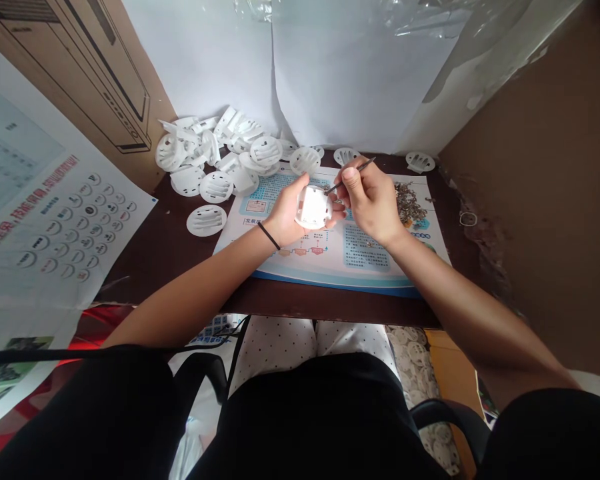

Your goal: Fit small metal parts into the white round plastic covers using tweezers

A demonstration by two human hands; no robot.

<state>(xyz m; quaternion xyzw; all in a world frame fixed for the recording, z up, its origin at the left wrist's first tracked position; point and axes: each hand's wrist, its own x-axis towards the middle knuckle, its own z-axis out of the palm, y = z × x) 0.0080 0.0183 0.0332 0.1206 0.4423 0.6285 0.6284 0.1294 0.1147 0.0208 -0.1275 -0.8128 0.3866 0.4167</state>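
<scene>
My left hand [289, 210] is closed around the edge of a round white plastic part [314, 208], holding it over the printed sheet with a bright flat face turned up. Pinched in my right hand [371, 200] is a thin dark pointed tool, which looks like tweezers [353, 175]. The tool's tip is at the upper right rim of the white part; whether it grips anything there is too small to tell. Just right of my right hand lies a heap of small metal pieces [411, 203] on the printed sheet [365, 247].
Many similar white slotted parts [216, 187] are piled at the back left of the dark table [300, 300]. One lies apart at the back right [420, 162]. A cardboard box [75, 73] and white paper wall [340, 73] border the table. More pale parts [417, 360] lie below, right of my legs.
</scene>
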